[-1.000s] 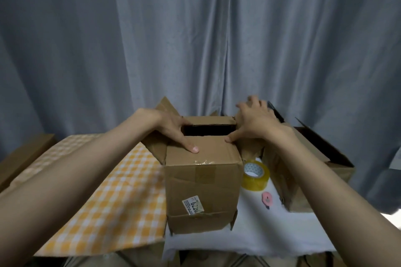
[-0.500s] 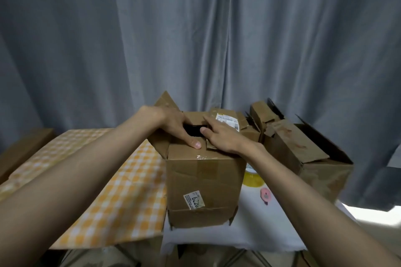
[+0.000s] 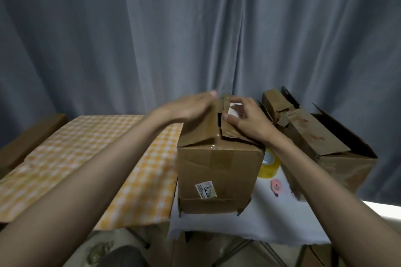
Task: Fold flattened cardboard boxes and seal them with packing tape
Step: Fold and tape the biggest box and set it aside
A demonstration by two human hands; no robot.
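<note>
The box [image 3: 219, 171], its front sticker reading "6220", stands on the white worktop [image 3: 271, 221]. The left hand [image 3: 191, 107] presses one flap flat-fingered; the right hand [image 3: 247, 121] pinches the labelled flap.

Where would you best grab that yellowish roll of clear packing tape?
The yellowish roll of packing tape lies flat on the white cloth, half hidden behind the brown cardboard box. Probably best to come from above on its right, open side, thumb in the centre hole, fingers round the outer rim.
</note>
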